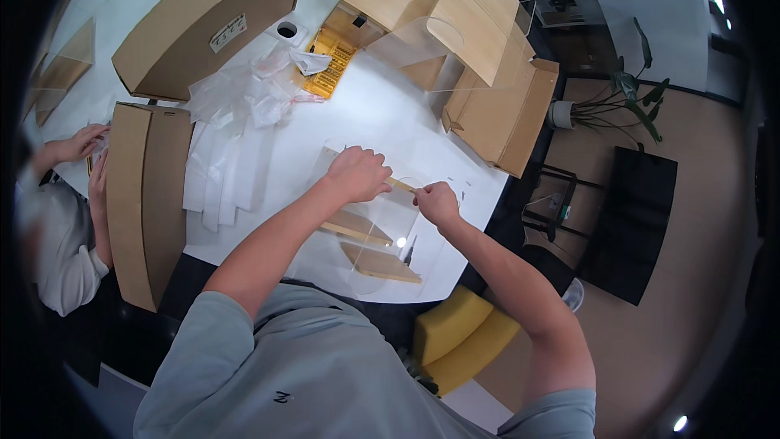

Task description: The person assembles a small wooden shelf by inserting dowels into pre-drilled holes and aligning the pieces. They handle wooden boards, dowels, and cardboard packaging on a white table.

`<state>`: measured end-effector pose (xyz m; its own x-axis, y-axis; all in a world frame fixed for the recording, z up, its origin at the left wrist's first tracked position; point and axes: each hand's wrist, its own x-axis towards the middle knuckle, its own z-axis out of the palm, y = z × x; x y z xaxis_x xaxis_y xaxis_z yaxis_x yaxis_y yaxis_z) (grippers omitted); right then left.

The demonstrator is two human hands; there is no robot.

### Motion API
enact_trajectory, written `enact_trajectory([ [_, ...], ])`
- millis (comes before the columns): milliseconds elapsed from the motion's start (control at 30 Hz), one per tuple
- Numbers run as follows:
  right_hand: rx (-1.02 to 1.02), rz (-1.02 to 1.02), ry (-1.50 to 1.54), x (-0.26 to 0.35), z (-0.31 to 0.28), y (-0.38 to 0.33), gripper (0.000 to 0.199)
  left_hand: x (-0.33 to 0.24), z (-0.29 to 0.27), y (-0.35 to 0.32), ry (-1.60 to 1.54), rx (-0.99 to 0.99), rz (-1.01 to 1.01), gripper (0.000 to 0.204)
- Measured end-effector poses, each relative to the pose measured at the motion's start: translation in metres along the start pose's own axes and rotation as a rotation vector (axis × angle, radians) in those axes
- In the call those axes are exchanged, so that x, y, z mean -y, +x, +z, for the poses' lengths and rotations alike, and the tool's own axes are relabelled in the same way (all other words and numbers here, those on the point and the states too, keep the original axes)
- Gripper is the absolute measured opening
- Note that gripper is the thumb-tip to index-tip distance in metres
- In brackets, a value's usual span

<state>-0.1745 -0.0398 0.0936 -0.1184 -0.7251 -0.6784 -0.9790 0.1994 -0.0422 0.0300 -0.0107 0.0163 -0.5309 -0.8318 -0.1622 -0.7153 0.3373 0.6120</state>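
Head view: my left hand (357,174) is clenched on a wooden strip (400,185) above the clear panel (370,228) on the white worktop (382,114); my right hand (437,202) pinches the strip's far end; seemingly mid-fitting; next, careful alignment.

We've got our left hand (357,173) pressing down on a clear acrylic panel (366,228) on the white table (390,114), right hand (436,202) pinching a thin wooden strip (401,185) at its edge. Cardboard boxes (146,195) all around.
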Motion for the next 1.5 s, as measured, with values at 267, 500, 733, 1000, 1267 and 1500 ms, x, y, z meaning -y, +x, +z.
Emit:
enact_trajectory([
  [267,-0.07,-0.745,-0.638,-0.005,-0.022,-0.013,0.018,0.002,0.003,-0.004,0.023,-0.1,0.026,0.036],
  [500,0.04,-0.781,-0.734,-0.001,-0.026,-0.003,0.014,0.005,0.01,-0.006,0.027,-0.223,0.065,0.033],
  [733,-0.333,-0.555,-0.013,-0.014,0.031,-0.005,0.017,0.003,0.009,-0.006,0.004,-0.147,0.06,0.032],
  [1000,-0.051,0.248,0.662,0.006,0.028,-0.011,0.017,0.004,0.015,-0.003,-0.011,-0.192,0.097,0.031],
  [1267,-0.221,-0.539,-0.483,-0.009,-0.014,-0.031,0.02,0.006,0.011,-0.005,-0.016,-0.193,0.064,0.032],
  [1500,-0.288,-0.862,-0.576,-0.015,-0.011,-0.019,0.012,0.004,0.01,-0.006,0.017,-0.169,0.059,0.032],
])
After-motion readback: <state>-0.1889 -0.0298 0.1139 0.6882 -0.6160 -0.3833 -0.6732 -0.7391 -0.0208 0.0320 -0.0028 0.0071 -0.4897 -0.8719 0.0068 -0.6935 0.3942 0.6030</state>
